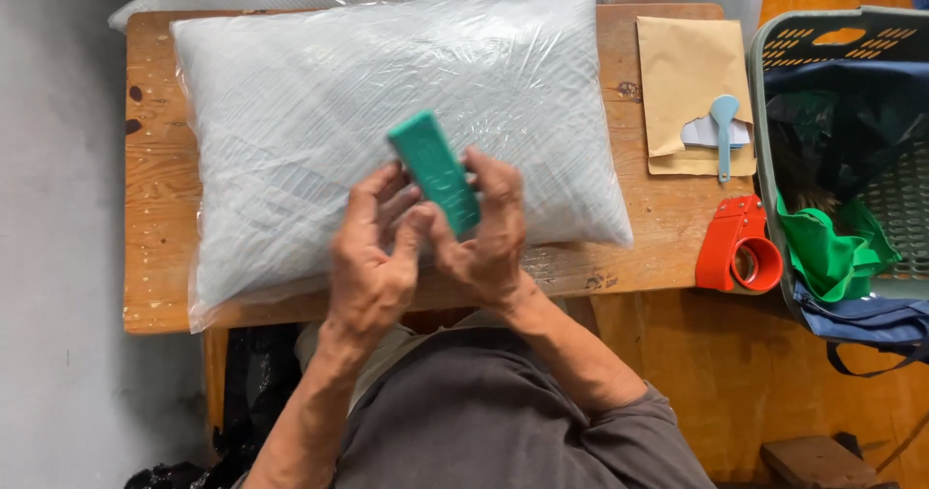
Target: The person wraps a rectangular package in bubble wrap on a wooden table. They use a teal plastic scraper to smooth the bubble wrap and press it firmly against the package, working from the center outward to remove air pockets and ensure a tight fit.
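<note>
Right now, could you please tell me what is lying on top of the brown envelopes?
A light blue plastic scoop lies on a small white card, both resting on the stacked brown envelopes. Whatever the envelopes hold, and the wooden table beneath them, is covered.

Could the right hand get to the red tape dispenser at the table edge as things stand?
Probably yes, once freed. The right hand shares the green block with the left hand; bare wooden table separates it from the red tape dispenser.
</note>
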